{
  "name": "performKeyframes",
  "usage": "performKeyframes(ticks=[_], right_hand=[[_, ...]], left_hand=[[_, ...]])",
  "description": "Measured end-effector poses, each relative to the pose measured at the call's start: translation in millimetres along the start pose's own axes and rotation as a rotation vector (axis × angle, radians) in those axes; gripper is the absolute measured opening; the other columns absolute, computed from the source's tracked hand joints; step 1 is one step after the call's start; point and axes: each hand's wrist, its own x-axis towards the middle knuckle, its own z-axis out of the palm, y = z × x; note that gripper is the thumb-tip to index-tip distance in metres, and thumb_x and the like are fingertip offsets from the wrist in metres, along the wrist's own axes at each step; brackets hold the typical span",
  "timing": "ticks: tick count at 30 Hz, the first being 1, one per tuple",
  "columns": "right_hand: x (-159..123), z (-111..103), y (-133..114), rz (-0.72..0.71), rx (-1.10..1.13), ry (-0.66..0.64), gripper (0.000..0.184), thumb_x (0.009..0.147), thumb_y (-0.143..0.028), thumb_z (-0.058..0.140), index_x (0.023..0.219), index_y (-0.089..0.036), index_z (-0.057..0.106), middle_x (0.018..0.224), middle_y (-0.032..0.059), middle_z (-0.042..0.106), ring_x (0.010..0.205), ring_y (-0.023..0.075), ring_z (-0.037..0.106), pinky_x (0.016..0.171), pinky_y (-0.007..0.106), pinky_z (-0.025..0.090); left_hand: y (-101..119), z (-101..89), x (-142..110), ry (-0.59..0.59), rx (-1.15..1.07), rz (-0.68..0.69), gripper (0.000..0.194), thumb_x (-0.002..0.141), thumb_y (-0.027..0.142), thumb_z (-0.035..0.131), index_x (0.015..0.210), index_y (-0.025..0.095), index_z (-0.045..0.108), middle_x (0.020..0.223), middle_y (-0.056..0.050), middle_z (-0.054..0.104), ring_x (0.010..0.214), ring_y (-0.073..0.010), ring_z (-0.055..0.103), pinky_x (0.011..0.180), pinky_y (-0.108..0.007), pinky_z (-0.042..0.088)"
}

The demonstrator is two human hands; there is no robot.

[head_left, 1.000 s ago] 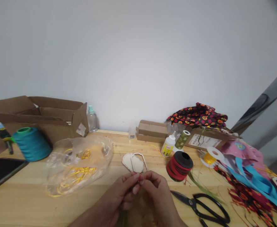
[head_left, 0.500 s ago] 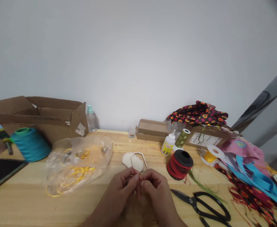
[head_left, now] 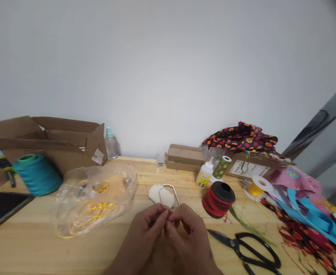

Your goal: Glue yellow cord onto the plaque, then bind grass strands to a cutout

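Between both grips, low over the worktop (head_left: 119, 244), a fine red thread (head_left: 166, 212) is pinched. The left hand (head_left: 145, 233) and the right hand (head_left: 189, 236) press their fingertips close together around it, and the thread's ends are too thin to follow. Just beyond the grips, pale scalloped cut-outs (head_left: 156, 194) lie flat against a thin open frame (head_left: 176, 194), loose on the wood and showing no clear stitching, so little looks finished. To the right of the grips sit a red-and-black spool (head_left: 218, 199) and black-handled scissors (head_left: 242, 248); to the left, a clear plastic bag (head_left: 93, 202) holds yellow cord (head_left: 93, 210).
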Motion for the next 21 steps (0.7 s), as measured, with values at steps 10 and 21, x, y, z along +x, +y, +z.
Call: performKeyframes(ticks=[10,21], right_hand=[[4.2,-2.4,-4.7,0.326,0.299,-0.058,0.018,0.070,-0.028,0.051,0.063,-0.014,0.060,0.061,0.0021,0.056,0.058,0.0135,0.048,0.052,0.024,0.038],[5.7,-2.1,-1.0,0.465,0.569,-0.055,0.019,0.065,-0.032,0.063,0.071,-0.016,0.070,0.062,0.0031,0.064,0.072,0.0191,0.057,0.068,0.029,0.042]], left_hand=[[-3.7,-0.4,4.1,0.055,-0.190,-0.135,0.026,0.072,0.038,0.057,0.061,0.014,0.055,0.046,0.007,0.043,0.040,-0.0032,0.029,0.038,-0.014,0.019],[1.3,-0.9,0.2,0.092,0.047,-0.067,0.031,0.075,0.038,0.052,0.054,0.015,0.055,0.046,0.005,0.043,0.042,-0.0058,0.032,0.039,-0.017,0.020]])
